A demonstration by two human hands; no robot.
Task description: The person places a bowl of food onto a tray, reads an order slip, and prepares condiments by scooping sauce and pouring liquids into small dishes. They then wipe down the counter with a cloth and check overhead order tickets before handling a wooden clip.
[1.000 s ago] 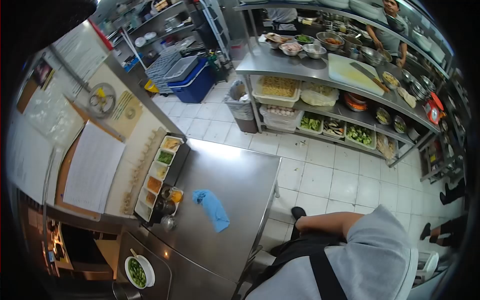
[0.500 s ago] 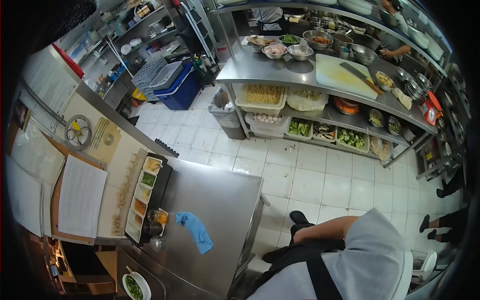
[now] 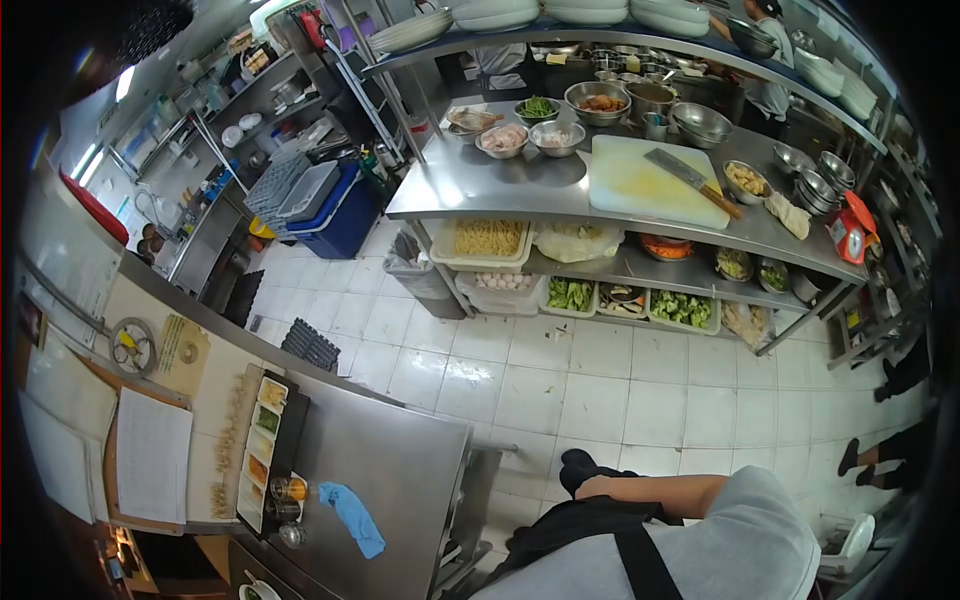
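Note:
Neither of my hands shows. My right forearm (image 3: 660, 493) reaches left from a grey sleeve (image 3: 745, 525), and its far end passes behind the black apron (image 3: 560, 530), so the hand and its fingers are hidden. My left arm is out of sight. To the left stands a steel counter (image 3: 390, 450) with a crumpled blue cloth (image 3: 352, 520) on it. Beside the cloth are small jars (image 3: 288, 490) and a black rack of white containers (image 3: 262, 450) holding chopped ingredients.
Ahead, a steel prep table (image 3: 470, 185) holds several metal bowls, a cutting board (image 3: 625, 185) and a knife (image 3: 690, 180). Vegetable tubs (image 3: 685, 310) fill its lower shelf. A bin (image 3: 425, 275) and blue cooler box (image 3: 340, 225) stand left. Another person (image 3: 768, 75) is behind the table.
My view has tilted up and shifted, so the prep table shows larger and the counter with the blue cloth sits lower. My right forearm stays by the apron.

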